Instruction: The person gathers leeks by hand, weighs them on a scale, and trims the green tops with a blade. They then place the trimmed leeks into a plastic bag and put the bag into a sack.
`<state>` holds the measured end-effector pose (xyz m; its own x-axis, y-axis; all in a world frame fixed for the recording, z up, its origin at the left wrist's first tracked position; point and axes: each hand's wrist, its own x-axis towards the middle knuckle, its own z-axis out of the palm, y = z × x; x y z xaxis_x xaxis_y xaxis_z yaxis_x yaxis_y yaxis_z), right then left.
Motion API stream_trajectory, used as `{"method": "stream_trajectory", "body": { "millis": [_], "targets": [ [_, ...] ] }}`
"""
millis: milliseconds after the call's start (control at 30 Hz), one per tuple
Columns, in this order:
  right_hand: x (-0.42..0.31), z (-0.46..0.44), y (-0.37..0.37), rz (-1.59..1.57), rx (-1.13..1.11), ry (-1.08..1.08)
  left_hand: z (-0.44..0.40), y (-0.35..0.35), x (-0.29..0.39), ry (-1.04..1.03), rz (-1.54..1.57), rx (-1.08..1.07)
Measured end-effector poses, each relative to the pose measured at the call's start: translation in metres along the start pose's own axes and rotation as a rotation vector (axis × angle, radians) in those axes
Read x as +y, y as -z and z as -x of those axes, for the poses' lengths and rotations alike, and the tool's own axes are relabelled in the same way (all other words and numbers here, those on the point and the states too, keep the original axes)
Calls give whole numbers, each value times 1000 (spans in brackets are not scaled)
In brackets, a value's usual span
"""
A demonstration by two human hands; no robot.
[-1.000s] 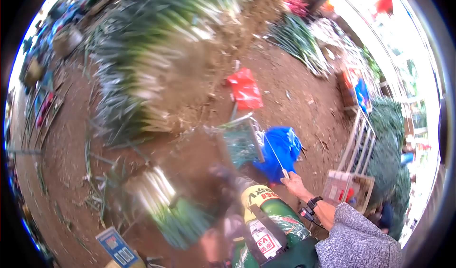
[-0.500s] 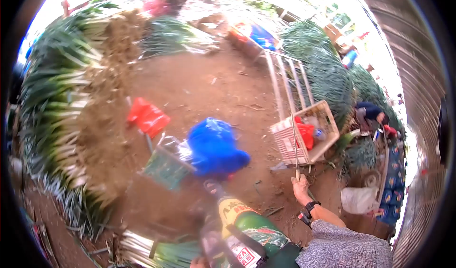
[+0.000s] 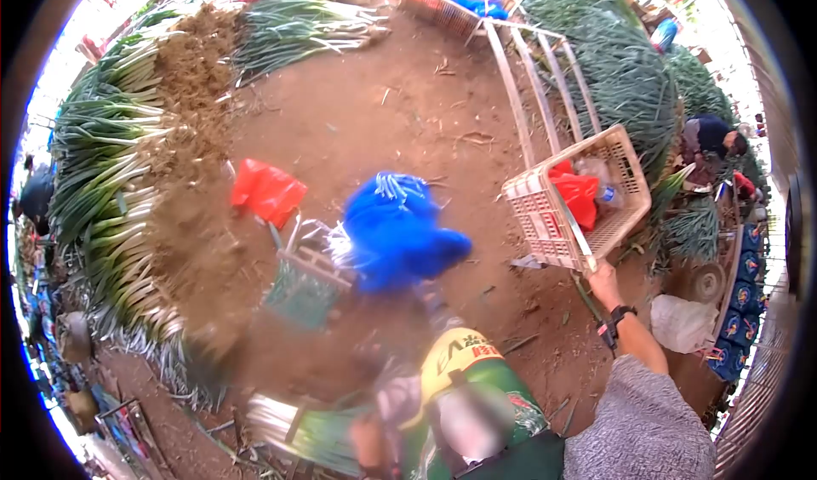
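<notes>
My right hand (image 3: pixel 603 286) is closed on the handle of a thin knife (image 3: pixel 579 235), whose blade points up in front of a pale plastic crate (image 3: pixel 545 216) holding a red bag. Low in the view, my left hand (image 3: pixel 366 439) is blurred beside a tied bundle of green onions (image 3: pixel 319 436); its fingers cannot be made out. A green and yellow apron (image 3: pixel 489 374) covers my lap. Ahead lie a blue bag (image 3: pixel 396 237) and a green basket (image 3: pixel 302 293).
A long row of green onions (image 3: pixel 111 216) lines the left side. A red bag (image 3: pixel 268 192) lies on the soil. Behind the crate is a wooden rack (image 3: pixel 532 88). At the right, another person (image 3: pixel 711 135) bends near a cart and a white sack (image 3: pixel 683 322).
The view has swung to the right, with the onion bundle staying low. My right hand with the knife has moved right, to the crate's near edge.
</notes>
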<state>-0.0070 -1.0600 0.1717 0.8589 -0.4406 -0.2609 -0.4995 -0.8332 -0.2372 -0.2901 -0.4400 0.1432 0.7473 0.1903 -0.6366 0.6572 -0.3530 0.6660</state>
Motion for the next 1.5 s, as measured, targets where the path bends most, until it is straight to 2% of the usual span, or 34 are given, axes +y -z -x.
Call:
{"method": "stream_trajectory", "body": {
  "millis": [67,167,233,300,333,367,400,433,533,633,667,767,800,833,867,900,933,967,1067,1167,1200,1233,1267,1300,1333,1367,1500],
  "targets": [
    [10,-21,6,115,-70,13,-7,-16,34,-1,-54,12],
    [27,-41,-4,233,-188,-14,-30,-27,55,156,93,20],
    [35,-45,0,227,-212,18,-38,-25,123,372,250,9],
    [49,-51,-2,233,-299,14,-44,-35,115,352,284,12],
    [32,-48,6,226,-300,-53,-45,-38,114,355,292,17],
    [31,-48,-3,221,-322,-42,-58,-40,99,348,303,29],
    [42,-48,-3,218,-349,-31,-65,-48,55,257,141,19],
    [50,-47,-3,217,-373,-22,-67,-52,49,268,199,30],
    [62,-48,1,204,-446,-89,-69,-59,55,235,98,27],
    [66,-41,-11,405,-174,148,-72,-64,50,234,57,36],
    [51,-38,-12,326,-4,201,-71,-64,61,256,60,41],
    [6,-38,-14,222,55,365,-70,-59,100,278,49,33],
    [-9,-37,-23,227,-1,350,-71,-60,105,278,42,26],
    [-34,-30,-41,116,52,519,-76,-63,92,287,73,9],
    [-56,-23,-59,-62,-89,418,-75,-68,78,304,105,-9],
    [-84,-14,-73,-23,-199,396,-73,-74,64,326,137,-27],
    [-113,-2,-93,-73,-216,445,-71,-81,53,325,144,-29],
    [-139,7,-114,-145,-416,393,-68,-88,40,328,150,-32],
    [-192,31,-210,-112,-742,433,-56,-103,-2,268,240,-26],
    [-237,48,-290,-151,-852,505,-50,-110,-4,385,321,-6],
    [-248,50,-315,-190,-897,528,-57,-102,16,577,453,0],
    [-247,50,-350,-170,-863,606,-60,-101,19,770,584,8],
    [-246,50,-386,-152,-829,687,-51,-110,-4,728,637,49],
    [-263,49,-409,-140,-896,589,-51,-112,-17,747,675,78],
    [-271,44,-432,-145,-785,766,-49,-111,-22,765,712,108],
    [-278,39,-457,-61,-770,792,-48,-110,-26,780,748,141],
    [-311,14,-542,66,-746,724,-45,-103,-36,805,800,179]
  ]
}}
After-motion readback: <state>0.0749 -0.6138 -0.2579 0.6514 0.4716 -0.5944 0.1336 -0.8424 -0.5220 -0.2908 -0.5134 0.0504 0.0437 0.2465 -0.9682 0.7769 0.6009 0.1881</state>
